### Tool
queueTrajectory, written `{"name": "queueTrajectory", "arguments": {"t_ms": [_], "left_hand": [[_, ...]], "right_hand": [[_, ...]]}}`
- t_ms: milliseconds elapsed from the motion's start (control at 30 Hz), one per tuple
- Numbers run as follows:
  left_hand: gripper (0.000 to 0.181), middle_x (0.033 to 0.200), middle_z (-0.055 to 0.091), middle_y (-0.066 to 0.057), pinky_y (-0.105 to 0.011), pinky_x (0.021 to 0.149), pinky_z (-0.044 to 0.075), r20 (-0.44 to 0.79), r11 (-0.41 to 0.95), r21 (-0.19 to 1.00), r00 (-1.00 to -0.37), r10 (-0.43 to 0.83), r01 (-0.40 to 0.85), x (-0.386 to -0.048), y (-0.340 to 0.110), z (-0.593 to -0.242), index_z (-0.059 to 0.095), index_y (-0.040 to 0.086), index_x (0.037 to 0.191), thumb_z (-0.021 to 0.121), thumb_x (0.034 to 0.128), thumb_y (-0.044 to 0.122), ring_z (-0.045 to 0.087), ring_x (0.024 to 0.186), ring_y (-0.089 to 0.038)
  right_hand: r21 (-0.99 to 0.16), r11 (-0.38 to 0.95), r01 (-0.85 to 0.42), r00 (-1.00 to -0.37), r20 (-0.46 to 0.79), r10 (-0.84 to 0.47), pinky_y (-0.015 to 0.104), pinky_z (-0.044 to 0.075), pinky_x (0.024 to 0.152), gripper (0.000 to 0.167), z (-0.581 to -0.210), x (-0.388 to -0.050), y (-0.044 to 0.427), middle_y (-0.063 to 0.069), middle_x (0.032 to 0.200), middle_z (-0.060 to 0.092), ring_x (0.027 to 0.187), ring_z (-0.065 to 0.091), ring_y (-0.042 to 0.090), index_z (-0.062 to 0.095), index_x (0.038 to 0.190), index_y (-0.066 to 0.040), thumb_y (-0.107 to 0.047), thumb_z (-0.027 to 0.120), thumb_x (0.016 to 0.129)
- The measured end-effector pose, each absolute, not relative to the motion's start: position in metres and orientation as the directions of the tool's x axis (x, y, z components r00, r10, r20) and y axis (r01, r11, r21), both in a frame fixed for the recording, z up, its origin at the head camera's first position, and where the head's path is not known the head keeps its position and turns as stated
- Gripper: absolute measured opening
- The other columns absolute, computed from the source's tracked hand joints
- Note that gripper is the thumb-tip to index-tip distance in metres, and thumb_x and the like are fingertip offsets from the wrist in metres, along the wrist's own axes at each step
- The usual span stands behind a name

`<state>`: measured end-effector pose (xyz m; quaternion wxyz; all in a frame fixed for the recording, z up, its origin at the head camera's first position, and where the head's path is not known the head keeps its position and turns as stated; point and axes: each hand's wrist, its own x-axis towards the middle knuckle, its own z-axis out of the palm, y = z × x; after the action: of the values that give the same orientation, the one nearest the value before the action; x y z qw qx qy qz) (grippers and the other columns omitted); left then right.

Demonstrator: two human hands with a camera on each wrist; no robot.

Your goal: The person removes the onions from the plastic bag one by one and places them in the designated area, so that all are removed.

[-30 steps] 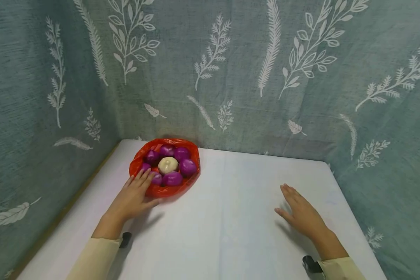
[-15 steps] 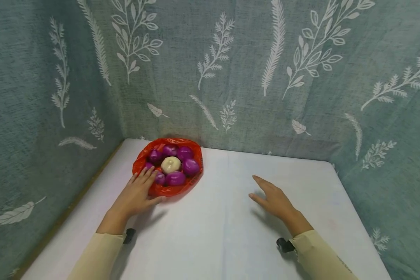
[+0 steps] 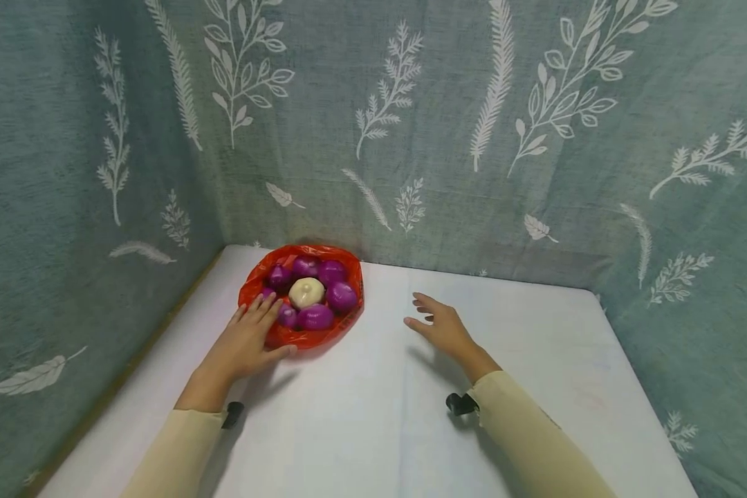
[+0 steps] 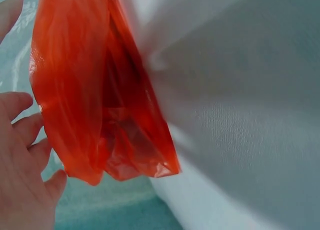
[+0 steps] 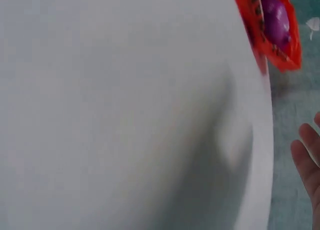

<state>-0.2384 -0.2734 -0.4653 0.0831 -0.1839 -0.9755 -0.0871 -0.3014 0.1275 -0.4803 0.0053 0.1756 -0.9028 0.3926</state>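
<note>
A red plastic bag (image 3: 305,339) with its rim rolled open stands at the back left of the white table. Inside it, several purple onions (image 3: 342,297) ring a pale, onion-like bulb (image 3: 306,293). My left hand (image 3: 239,346) lies at the bag's near left side, fingers fairly straight and over the rim; whether they touch it is unclear. From the left wrist, that hand (image 4: 22,165) appears alongside the red bag (image 4: 70,90). To the right of the bag, my right hand (image 3: 445,330) hovers over the table, fingers loosely bent and holding nothing. The right wrist view shows its fingers (image 5: 302,157) apart from the bag (image 5: 255,23).
The white table (image 3: 348,429) reaches back to a grey-green curtain (image 3: 436,124) with white leaf prints. More of this cloth hangs along the left and right sides. A black wrist device (image 3: 460,404) sits by the right sleeve (image 3: 529,436).
My right hand has moved left across the table towards the bag, its fingers bending a little. The left hand stays by the bag. The whole head view has shifted slightly.
</note>
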Motion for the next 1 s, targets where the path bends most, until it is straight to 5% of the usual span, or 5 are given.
{"name": "queueTrajectory", "arguments": {"t_ms": [767, 1000], "left_hand": [[0.097, 0.158, 0.021, -0.018, -0.057, 0.114, 0.008, 0.173, 0.918, 0.13, -0.92, 0.35, 0.374, -0.244, -0.275, -0.464, 0.03, 0.002, 0.152, 0.058, 0.0848, 0.066, 0.013, 0.145, -0.04], [0.096, 0.158, 0.02, -0.018, -0.057, 0.115, 0.007, 0.172, 0.921, 0.127, -0.923, 0.345, 0.368, -0.243, -0.275, -0.465, 0.031, 0.003, 0.152, 0.058, 0.0852, 0.066, 0.014, 0.145, -0.04]], "right_hand": [[-0.792, 0.515, -0.328, -0.914, 0.128, -0.386, 0.039, 0.053, 0.09, 0.063, -0.467, -0.339, 0.024, 0.012, 0.129, 0.061, 0.114, 0.06, 0.029, 0.049, 0.143, -0.008, -0.029, 0.073, 0.089], [-0.773, 0.542, -0.329, -0.913, 0.113, -0.393, 0.038, 0.047, 0.098, 0.065, -0.463, -0.345, 0.006, 0.007, 0.136, 0.057, 0.119, 0.056, 0.025, 0.047, 0.144, -0.01, -0.032, 0.072, 0.089]]}}
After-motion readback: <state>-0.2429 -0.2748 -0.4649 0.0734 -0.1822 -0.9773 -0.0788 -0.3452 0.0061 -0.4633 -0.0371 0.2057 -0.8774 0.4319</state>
